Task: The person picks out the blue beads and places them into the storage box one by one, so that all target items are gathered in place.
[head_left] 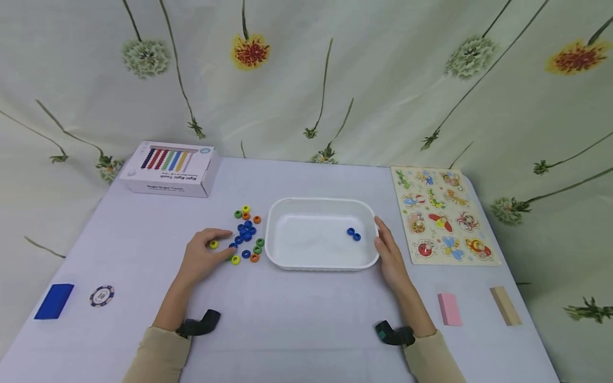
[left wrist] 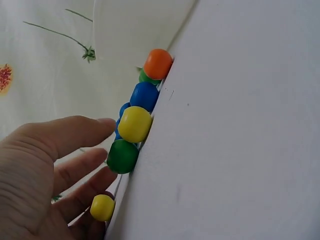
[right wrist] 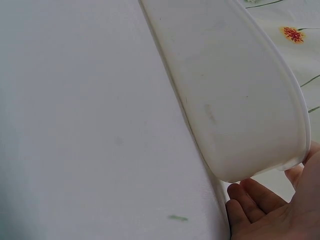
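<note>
My left hand (head_left: 203, 256) is at the left side of a loose group of coloured beads, thumb and fingers spread apart around the nearest ones. In the left wrist view the thumb tip is beside a yellow bead (left wrist: 135, 124), with a green bead (left wrist: 122, 156) below it and another yellow one near the fingers. Blue beads (head_left: 246, 236) lie in the middle of the group. A white tray (head_left: 316, 267) stands right of them, holding two blue beads (head_left: 354, 234). Against the tray's right end rests my right hand (head_left: 391, 260), its fingers fairly straight along the wall.
A box (head_left: 167, 170) sits at the back left, and a puzzle board (head_left: 444, 215) with insect pictures lies at the right. Pink (head_left: 450, 309) and wooden (head_left: 505, 306) blocks are at front right; a blue card-like piece (head_left: 54, 301) and a chip (head_left: 102, 296) at front left.
</note>
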